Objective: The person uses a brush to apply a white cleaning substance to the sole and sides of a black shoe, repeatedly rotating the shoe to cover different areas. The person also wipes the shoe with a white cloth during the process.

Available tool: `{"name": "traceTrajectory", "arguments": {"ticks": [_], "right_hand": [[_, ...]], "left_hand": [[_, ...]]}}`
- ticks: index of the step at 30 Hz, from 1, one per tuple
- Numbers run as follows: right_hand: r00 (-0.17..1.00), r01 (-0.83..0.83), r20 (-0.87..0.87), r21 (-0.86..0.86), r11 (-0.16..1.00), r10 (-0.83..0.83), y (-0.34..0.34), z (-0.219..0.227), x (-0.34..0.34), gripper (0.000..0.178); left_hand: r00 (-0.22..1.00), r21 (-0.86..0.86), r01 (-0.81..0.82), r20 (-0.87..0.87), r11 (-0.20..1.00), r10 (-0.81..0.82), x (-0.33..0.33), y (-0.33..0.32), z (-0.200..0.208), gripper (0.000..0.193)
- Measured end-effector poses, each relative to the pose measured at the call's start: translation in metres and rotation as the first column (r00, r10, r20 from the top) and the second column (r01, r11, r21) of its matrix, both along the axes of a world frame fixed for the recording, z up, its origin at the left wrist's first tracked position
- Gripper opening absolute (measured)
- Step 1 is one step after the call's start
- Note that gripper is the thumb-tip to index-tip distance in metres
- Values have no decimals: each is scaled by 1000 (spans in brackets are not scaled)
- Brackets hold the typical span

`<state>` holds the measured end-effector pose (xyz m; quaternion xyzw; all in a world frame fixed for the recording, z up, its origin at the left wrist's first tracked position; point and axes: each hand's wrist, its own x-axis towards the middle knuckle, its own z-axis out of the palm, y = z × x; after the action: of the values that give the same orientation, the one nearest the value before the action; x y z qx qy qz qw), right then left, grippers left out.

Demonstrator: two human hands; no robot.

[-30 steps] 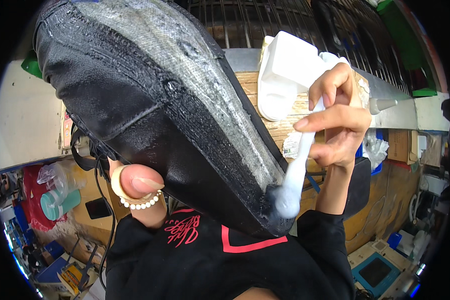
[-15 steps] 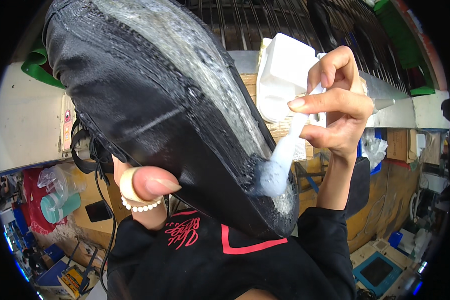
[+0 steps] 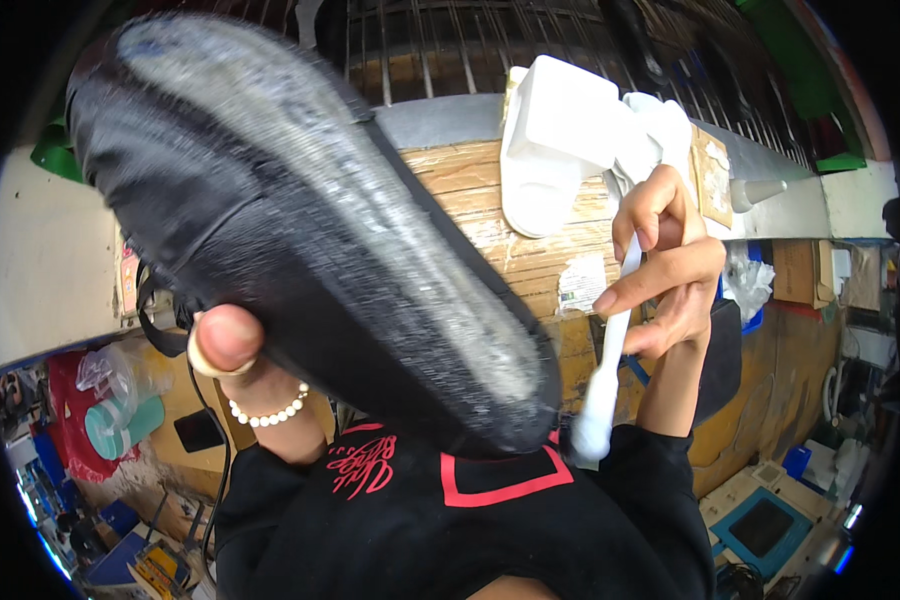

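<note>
A black leather shoe upper [image 3: 240, 240] hangs tilted before me, its sole-less underside turned outward. A rough grey-white strip [image 3: 370, 240] runs along that underside, and laces dangle at its left. My left hand [image 3: 265, 385], with a beige band on the thumb and a white bead bracelet, grips the shoe from the left; its other fingers are hidden behind it. In my right hand [image 3: 682, 285] a slim white brush [image 3: 605, 390] is pinched, its dark tip pointing down beside the shoe's lower right end. Whether the tip touches the shoe I cannot tell.
A white plastic container [image 3: 560, 130] stands on the cardboard-covered bench [image 3: 460, 190], with a pale cone [image 3: 760, 195] to its right. Dark metal rods [image 3: 440, 50] line the far side. A phone [image 3: 198, 430] and a teal container [image 3: 120, 425] lie left; a blue-framed device [image 3: 765, 530] sits lower right.
The shoe has shifted left and turned, showing more of its underside. My right hand has drawn the brush off the shoe's surface, down and slightly right, and it now points more steeply downward.
</note>
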<state>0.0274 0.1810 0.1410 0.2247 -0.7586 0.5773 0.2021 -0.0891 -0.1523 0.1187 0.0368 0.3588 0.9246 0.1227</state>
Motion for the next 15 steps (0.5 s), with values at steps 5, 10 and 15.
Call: {"name": "traceTrajectory", "arguments": {"ticks": [5,10,15], "right_hand": [[668,649,-29,511,564,-743,18,-21,23,24],[568,622,-210,743,247,-796,14,-57,23,20],[459,737,-127,607,297,-879,8,-79,38,16]], "left_hand": [[998,42,-31,52,999,29,-11,4,3,77],[994,60,-73,92,996,67,-16,7,8,76],[984,73,-130,133,989,119,-20,7,13,75]]}}
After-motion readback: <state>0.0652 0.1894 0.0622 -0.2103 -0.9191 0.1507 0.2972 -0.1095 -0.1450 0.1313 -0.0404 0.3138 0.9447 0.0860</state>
